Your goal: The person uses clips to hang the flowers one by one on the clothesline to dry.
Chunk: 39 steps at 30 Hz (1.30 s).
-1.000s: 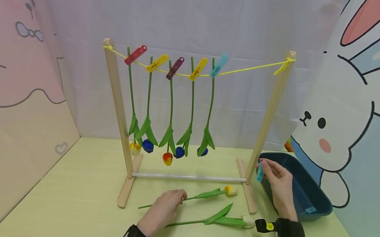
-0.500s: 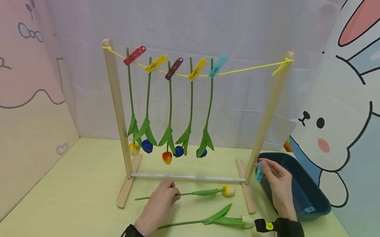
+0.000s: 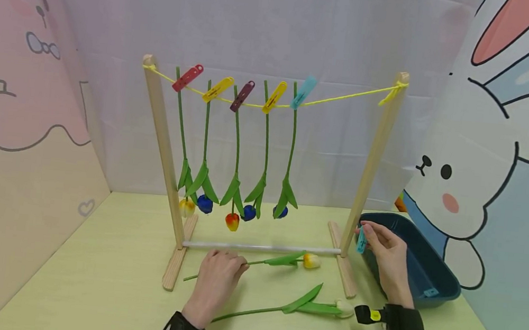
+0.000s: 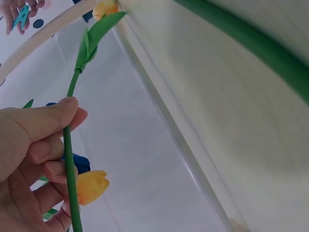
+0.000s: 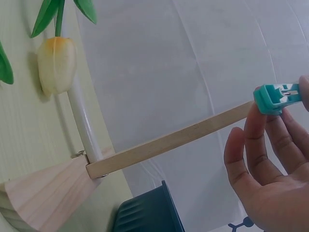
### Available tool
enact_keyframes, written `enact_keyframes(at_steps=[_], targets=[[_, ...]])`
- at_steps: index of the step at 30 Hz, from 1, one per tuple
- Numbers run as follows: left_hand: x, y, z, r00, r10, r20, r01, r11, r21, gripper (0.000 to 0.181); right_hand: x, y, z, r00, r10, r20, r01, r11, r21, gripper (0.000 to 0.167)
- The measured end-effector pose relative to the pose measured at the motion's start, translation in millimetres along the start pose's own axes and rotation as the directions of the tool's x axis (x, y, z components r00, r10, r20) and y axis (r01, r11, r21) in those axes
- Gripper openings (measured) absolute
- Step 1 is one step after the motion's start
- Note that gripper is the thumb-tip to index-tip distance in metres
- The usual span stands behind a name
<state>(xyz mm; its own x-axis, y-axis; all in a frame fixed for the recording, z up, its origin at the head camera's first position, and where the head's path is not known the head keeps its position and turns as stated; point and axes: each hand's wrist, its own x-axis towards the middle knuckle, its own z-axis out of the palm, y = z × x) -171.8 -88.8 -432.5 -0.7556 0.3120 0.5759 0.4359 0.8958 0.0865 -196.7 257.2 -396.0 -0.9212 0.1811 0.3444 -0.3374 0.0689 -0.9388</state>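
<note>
My left hand (image 3: 217,282) pinches the green stem of a yellow-and-white artificial tulip (image 3: 311,261), whose head points right; the left wrist view shows thumb and fingers on the stem (image 4: 71,159). Over by the tub, my right hand (image 3: 387,256) holds a light-blue clothespin (image 3: 361,240) between thumb and fingers, seen in the right wrist view as a turquoise clothespin (image 5: 275,98). A white tulip (image 3: 343,308) lies on the table below the held one. Several tulips hang head down from a yellow string (image 3: 347,95), fixed by clothespins such as the red one (image 3: 188,77).
A wooden frame with a right post (image 3: 374,165), a left post (image 3: 163,150) and a white crossbar (image 3: 261,248) stands behind the hands. The dark blue tub (image 3: 445,273) at right contains a light-blue clothespin (image 3: 431,292). A rabbit-print panel (image 3: 476,153) borders the right side.
My left hand has shifted left and slightly away from me, drawing the yellow-and-white tulip left and raising it somewhat. My right hand stays beside the tub with the clothespin.
</note>
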Motion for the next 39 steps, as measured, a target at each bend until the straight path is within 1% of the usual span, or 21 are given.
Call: enact_keyframes(at_steps=[3, 7, 10, 13, 16, 18, 19, 20, 21, 22, 23, 25, 28, 30, 31, 33, 34, 35, 39], targets=[[0.1, 0.1, -1.0, 1.000, 0.001, -0.009, -0.001, 1.000, 0.015, 0.008, 0.0, 0, 0, 1.000, -0.009, 0.005, 0.009, 1.000, 0.007, 0.016], [0.8, 0.9, -3.1, 1.000, -0.019, -0.025, 0.019, 1.000, 0.024, 0.009, -0.3, 0, 0, 1.000, -0.008, 0.004, 0.008, 1.000, 0.002, 0.016], [1.3, 1.7, -5.4, 0.999, -0.039, -0.032, 0.039, 0.999, 0.007, 0.009, -0.4, -1, -1, 1.000, -0.003, -0.001, 0.003, 1.000, -0.001, 0.016], [1.4, 2.6, -7.5, 0.997, -0.067, -0.026, 0.066, 0.997, -0.040, 0.009, -0.4, -1, -1, 1.000, -0.001, -0.004, 0.001, 1.000, -0.001, 0.015], [1.4, 2.8, -8.4, 0.995, -0.091, -0.037, 0.086, 0.990, -0.114, 0.009, -0.6, -1, -1, 1.000, -0.003, -0.001, 0.003, 1.000, 0.000, 0.016], [2.2, 2.4, -8.8, 0.993, -0.106, -0.049, 0.095, 0.979, -0.183, 0.009, -0.7, 0, -1, 1.000, -0.007, 0.001, 0.007, 1.000, -0.002, 0.016], [2.7, 2.0, -8.9, 0.991, -0.116, -0.059, 0.099, 0.968, -0.231, 0.008, -0.7, 0, -1, 1.000, -0.009, 0.003, 0.009, 1.000, -0.004, 0.016], [3.2, 1.6, -8.8, 0.989, -0.129, -0.068, 0.104, 0.952, -0.287, 0.008, -0.7, 0, -1, 1.000, -0.011, 0.004, 0.011, 1.000, -0.003, 0.017], [3.7, 1.3, -8.9, 0.987, -0.145, -0.073, 0.112, 0.932, -0.345, 0.007, -0.6, 0, -2, 1.000, -0.014, 0.006, 0.014, 1.000, -0.002, 0.017], [4.2, 0.9, -9.0, 0.983, -0.165, -0.078, 0.120, 0.905, -0.407, 0.006, -0.6, 0, -2, 1.000, -0.016, 0.007, 0.016, 1.000, 0.000, 0.017], [4.8, 0.7, -9.3, 0.979, -0.190, -0.078, 0.132, 0.874, -0.469, 0.007, -0.6, 0, -2, 1.000, -0.018, 0.008, 0.018, 1.000, 0.002, 0.017], [5.7, 0.9, -10.4, 0.968, -0.242, -0.074, 0.154, 0.798, -0.583, 0.007, -0.6, 0, -2, 1.000, -0.022, 0.011, 0.022, 1.000, 0.009, 0.017], [6.9, 1.3, -12.6, 0.949, -0.307, -0.069, 0.170, 0.683, -0.711, 0.007, -0.7, 0, -3, 1.000, -0.025, 0.011, 0.025, 1.000, 0.015, 0.017], [7.5, 1.6, -13.4, 0.938, -0.336, -0.078, 0.155, 0.613, -0.775, 0.008, -0.7, 0, -3, 1.000, -0.023, 0.009, 0.023, 1.000, 0.015, 0.017], [7.7, 1.7, -13.8, 0.934, -0.346, -0.087, 0.142, 0.583, -0.800, 0.009, -0.7, 0, -3, 1.000, -0.021, 0.008, 0.021, 1.000, 0.015, 0.017], [8.1, 1.6, -13.7, 0.926, -0.361, -0.109, 0.110, 0.537, -0.836, 0.010, -0.6, 0, -3, 1.000, -0.017, 0.004, 0.017, 1.000, 0.017, 0.017], [8.3, 1.6, -13.8, 0.922, -0.368, -0.122, 0.094, 0.517, -0.851, 0.010, -0.5, 0, -3, 1.000, -0.016, 0.004, 0.016, 1.000, 0.017, 0.017], [8.6, 1.6, -14.2, 0.918, -0.372, -0.138, 0.074, 0.501, -0.862, 0.010, -0.4, 0, -3, 1.000, -0.016, 0.004, 0.016, 1.000, 0.019, 0.017], [10.6, 1.6, -16.2, 0.904, -0.393, -0.168, 0.027, 0.443, -0.896, 0.010, -0.2, 0, -3, 1.000, -0.023, 0.007, 0.023, 1.000, 0.021, 0.017]])
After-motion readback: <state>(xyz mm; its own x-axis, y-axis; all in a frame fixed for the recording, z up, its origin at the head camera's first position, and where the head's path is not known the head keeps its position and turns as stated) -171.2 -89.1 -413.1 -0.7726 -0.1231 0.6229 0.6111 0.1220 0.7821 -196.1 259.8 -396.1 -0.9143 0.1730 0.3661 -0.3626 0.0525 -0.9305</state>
